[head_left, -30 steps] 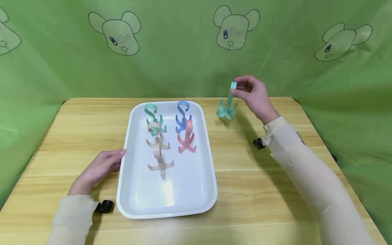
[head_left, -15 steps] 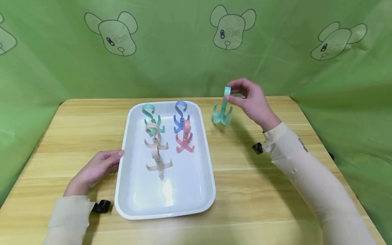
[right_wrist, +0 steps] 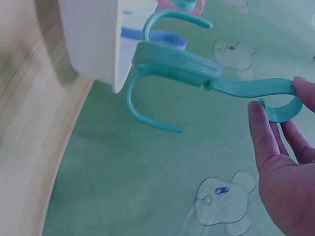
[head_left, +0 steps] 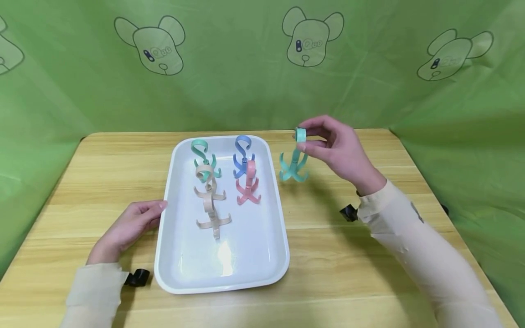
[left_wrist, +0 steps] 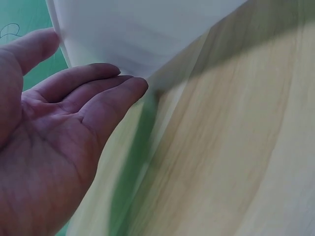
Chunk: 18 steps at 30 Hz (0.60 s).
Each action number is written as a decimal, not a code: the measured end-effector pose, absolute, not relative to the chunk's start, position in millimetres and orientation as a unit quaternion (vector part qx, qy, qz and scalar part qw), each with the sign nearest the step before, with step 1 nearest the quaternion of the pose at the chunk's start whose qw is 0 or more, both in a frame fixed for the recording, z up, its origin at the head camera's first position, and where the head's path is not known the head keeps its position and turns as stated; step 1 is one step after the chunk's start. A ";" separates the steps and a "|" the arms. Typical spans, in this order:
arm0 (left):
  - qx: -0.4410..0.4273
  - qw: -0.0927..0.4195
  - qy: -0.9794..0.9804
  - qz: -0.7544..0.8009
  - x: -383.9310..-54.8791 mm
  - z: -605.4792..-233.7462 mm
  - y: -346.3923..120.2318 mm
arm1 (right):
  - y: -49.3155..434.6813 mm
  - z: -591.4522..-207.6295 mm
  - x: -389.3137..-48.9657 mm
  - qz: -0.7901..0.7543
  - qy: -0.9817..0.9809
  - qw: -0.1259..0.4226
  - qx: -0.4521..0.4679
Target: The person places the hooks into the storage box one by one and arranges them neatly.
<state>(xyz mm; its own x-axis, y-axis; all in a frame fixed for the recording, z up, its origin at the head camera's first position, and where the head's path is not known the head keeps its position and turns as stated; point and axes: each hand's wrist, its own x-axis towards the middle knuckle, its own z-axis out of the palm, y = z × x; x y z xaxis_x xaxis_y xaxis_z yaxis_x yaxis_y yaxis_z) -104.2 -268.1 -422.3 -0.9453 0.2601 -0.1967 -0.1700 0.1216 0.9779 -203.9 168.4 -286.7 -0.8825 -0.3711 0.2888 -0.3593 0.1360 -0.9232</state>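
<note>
My right hand [head_left: 342, 148] pinches a turquoise four-prong hook hanger [head_left: 293, 169] by its curled top. In the head view it hangs prongs down, just right of the white tray [head_left: 254, 255]; the right wrist view shows its stem and prongs [right_wrist: 172, 64] beside the tray wall. My left hand [head_left: 133, 223] touches the tray's left side. Seen from the left wrist, its fingers [left_wrist: 115, 101] are nearly straight against the tray's outer wall, the thumb near the rim. Inside the tray stand a green hanger [head_left: 200, 145], a blue one [head_left: 243, 141], a pink one [head_left: 250, 173] and two beige ones [head_left: 215, 223].
The wooden table [head_left: 328, 273] lies under the tray and both arms. A green curtain [head_left: 246, 91] printed with bear-like heads rises behind the table's back edge and along its sides. The tray's front part [head_left: 197, 269] shows bare white floor.
My right hand has brought the turquoise hanger towards me and slightly left, closer to the tray. The left hand and the hangers in the tray have stayed in place; the view shifted slightly.
</note>
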 end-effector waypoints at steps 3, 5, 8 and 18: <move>0.029 0.158 0.732 0.662 -103.6 -422.6 -267.2 | 164.6 -286.3 -195.8 -0.627 0.728 0.003 -0.275; 0.028 0.156 0.733 0.662 -103.4 -423.0 -266.8 | 162.0 -286.0 -191.7 -0.631 0.716 0.000 -0.298; 0.028 0.152 0.735 0.660 -103.3 -423.2 -266.5 | 159.1 -284.8 -186.5 -0.630 0.708 -0.002 -0.319; 0.032 0.159 0.732 0.661 -103.2 -421.4 -267.6 | 149.2 -284.1 -177.6 -0.608 0.713 0.010 -0.350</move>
<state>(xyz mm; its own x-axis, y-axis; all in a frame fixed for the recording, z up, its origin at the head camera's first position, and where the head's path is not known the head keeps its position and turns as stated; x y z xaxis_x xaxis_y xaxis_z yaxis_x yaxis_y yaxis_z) -103.2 -267.6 -421.4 -0.9473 0.2569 -0.1914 -0.1641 0.1237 0.9787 -177.6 149.2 -284.1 -0.7553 -0.5114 0.4099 -0.4859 0.0172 -0.8738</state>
